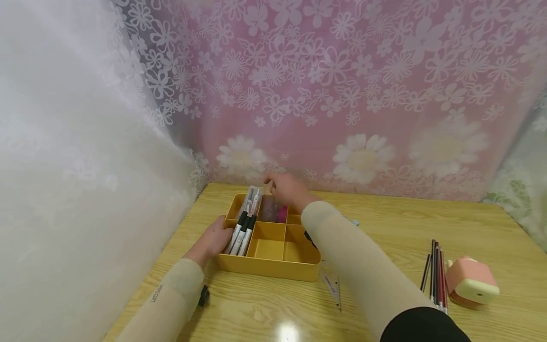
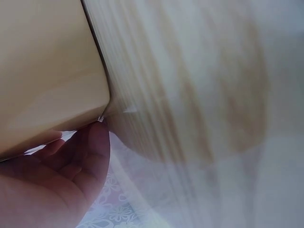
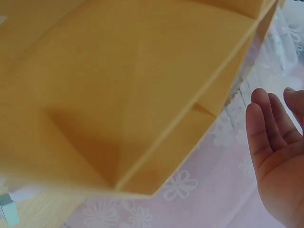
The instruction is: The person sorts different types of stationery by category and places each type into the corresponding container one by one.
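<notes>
A yellow divided organizer box (image 1: 269,270) stands on the table. At its left side my left hand (image 1: 217,236) grips the wall; the left wrist view shows the fingers (image 2: 97,142) curled against the box's edge. White pens with black parts (image 1: 242,233) lie lengthwise in the left compartments, with a clear case (image 1: 250,194) beside them at the back. Over the back compartments hovers my right hand (image 1: 290,189), holding nothing, its fingers (image 3: 259,128) loosely extended past the box's rim in the right wrist view. Below it sit a translucent purplish item (image 1: 269,209) and a magenta item (image 1: 282,213).
A clear triangular ruler (image 1: 331,289) lies near the box's front right corner. Farther right are several dark and red pencils (image 1: 437,273) and a pink and cream sharpener-like object (image 1: 473,280). A small blue thing (image 1: 355,223) shows behind the right forearm. A floral curtain (image 1: 363,109) hangs behind the table.
</notes>
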`<state>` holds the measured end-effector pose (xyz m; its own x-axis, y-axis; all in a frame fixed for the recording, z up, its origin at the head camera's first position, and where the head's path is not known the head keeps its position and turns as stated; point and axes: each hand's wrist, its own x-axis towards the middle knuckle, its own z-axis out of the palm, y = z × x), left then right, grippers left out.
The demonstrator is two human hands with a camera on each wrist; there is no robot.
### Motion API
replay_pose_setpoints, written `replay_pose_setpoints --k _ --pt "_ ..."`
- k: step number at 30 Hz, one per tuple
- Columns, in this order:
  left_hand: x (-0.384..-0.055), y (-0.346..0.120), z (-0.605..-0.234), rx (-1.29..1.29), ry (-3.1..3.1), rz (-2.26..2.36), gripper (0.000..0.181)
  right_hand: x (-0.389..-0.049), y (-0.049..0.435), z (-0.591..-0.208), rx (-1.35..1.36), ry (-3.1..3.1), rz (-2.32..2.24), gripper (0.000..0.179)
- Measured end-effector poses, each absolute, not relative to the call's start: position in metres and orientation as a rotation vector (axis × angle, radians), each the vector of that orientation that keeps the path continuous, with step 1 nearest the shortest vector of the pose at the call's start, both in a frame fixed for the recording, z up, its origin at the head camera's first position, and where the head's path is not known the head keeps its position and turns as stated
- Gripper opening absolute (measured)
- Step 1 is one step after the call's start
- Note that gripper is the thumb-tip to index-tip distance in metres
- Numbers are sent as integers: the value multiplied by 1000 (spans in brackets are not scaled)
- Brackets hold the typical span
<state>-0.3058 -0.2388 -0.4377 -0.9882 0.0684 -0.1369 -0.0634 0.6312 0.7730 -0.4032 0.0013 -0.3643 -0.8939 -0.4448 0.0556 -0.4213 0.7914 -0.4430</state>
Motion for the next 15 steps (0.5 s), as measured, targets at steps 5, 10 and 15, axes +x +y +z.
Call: replay_pose_setpoints --k 5,10,15 --pt "-305 -237 -436 6 2695 1289 49 -397 11 -355 -712 2929 -686 27" --pt "-304 -239 -438 25 2703 1288 49 -389 23 -346 -773 2906 -667 25" --pt "-305 -239 -438 39 2722 1259 50 -377 39 -340 -831 2902 -603 26"
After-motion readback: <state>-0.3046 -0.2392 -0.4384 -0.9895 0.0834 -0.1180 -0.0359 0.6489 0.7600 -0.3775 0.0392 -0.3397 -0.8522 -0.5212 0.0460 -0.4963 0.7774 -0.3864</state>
